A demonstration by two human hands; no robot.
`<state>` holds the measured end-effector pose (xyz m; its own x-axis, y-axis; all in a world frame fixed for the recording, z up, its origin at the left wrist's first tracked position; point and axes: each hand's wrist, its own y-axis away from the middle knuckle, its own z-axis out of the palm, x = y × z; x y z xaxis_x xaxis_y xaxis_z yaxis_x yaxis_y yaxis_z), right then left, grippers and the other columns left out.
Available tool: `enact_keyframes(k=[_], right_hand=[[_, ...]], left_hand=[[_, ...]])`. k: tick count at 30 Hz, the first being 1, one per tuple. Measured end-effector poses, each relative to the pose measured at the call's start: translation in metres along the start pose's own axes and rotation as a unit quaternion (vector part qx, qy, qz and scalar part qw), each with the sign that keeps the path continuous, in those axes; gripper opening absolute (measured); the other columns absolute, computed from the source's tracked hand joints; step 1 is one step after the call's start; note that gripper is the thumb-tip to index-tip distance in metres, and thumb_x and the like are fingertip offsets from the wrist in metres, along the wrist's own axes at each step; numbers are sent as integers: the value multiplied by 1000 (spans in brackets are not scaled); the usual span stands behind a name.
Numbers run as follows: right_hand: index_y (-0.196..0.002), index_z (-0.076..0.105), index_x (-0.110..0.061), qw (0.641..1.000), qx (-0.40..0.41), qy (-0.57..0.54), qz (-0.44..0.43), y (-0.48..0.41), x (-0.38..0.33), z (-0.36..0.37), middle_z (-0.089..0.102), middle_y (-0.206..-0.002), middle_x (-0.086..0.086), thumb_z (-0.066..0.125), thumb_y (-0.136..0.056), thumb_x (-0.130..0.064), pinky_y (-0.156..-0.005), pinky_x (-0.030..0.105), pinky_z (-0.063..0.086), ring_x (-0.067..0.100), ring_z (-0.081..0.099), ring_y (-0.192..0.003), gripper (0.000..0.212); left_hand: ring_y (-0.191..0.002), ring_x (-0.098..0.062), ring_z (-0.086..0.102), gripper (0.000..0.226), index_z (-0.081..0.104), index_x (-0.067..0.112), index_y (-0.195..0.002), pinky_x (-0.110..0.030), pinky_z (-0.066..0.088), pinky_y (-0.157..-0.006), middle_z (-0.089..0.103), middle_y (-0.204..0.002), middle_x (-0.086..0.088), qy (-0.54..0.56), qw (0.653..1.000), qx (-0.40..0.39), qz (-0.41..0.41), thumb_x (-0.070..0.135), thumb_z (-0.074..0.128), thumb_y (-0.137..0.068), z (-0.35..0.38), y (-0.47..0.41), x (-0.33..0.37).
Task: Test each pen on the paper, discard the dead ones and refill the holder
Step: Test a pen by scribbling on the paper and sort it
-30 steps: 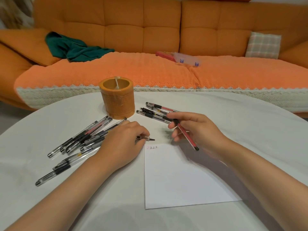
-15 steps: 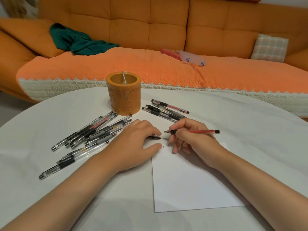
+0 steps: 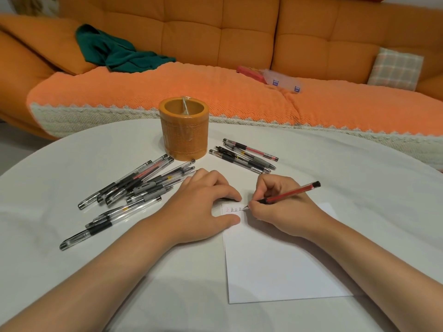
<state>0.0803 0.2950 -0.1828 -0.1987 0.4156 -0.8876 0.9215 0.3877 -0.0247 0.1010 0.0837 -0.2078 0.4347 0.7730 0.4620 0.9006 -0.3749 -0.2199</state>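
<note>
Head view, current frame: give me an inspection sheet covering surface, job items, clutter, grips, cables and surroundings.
Surface: round white table.
Job's things: sheet of paper with a row of test marks at its top edge; orange pen holder, a clear item inside; large pile of pens left of the paper; smaller group of pens right of the holder.
Clutter: nothing seen.
Grips: left hand rests on the paper's top left corner, a dark item under its fingers; right hand holds a red pen, tip at the marks.
Cables: nothing seen.
Surroundings: orange sofa, green cloth, checked cushion.
</note>
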Motion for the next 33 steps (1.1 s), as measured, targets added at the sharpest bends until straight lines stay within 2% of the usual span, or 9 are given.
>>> enact_keyframes(k=[3, 12, 19, 25, 33], right_hand=[[-66, 54, -8, 1000, 5, 11, 4, -1, 1, 1, 54, -60, 3, 68, -80, 0, -49, 22, 34, 12, 42, -52, 21], [-66, 52, -8, 999, -3, 33, 2, -4, 4, 1, 52, -61, 5, 68, -79, -3, -50, 24, 33, 12, 41, -54, 21], [-64, 51, -13, 1000, -8, 29, -1, -4, 6, 2, 51, -63, 6, 67, -79, -3, -51, 26, 32, 13, 40, -54, 23], [-66, 49, -8, 999, -5, 44, -13, -4, 5, 2, 49, -68, 22, 65, -74, -4, -54, 31, 30, 15, 39, -57, 18], [-68, 51, -7, 999, 1, 33, -18, -1, 8, 1, 50, -60, 1, 67, -78, -2, -51, 26, 31, 12, 39, -54, 19]], left_hand=[[-112, -1, 33, 41, 60, 48, -119, -30, 31, -103, 44, -109, 26, -1, 1000, -5, -4, 61, 63, -80, 1, 0, 0], [-115, -3, 32, 42, 55, 52, -122, -30, 29, -102, 42, -110, 27, 0, 1000, -18, -10, 61, 62, -81, 1, 0, 0], [-115, -3, 30, 35, 55, 53, -119, -28, 25, -101, 39, -111, 26, -14, 1000, -27, 2, 58, 61, -85, -1, 1, 2], [-115, -3, 30, 34, 55, 53, -118, -28, 24, -101, 39, -111, 27, -13, 1000, -26, -1, 59, 61, -85, 0, 1, 2], [-116, -4, 30, 35, 55, 53, -119, -29, 25, -102, 39, -112, 27, -10, 999, -31, -7, 59, 62, -84, 0, 1, 1]])
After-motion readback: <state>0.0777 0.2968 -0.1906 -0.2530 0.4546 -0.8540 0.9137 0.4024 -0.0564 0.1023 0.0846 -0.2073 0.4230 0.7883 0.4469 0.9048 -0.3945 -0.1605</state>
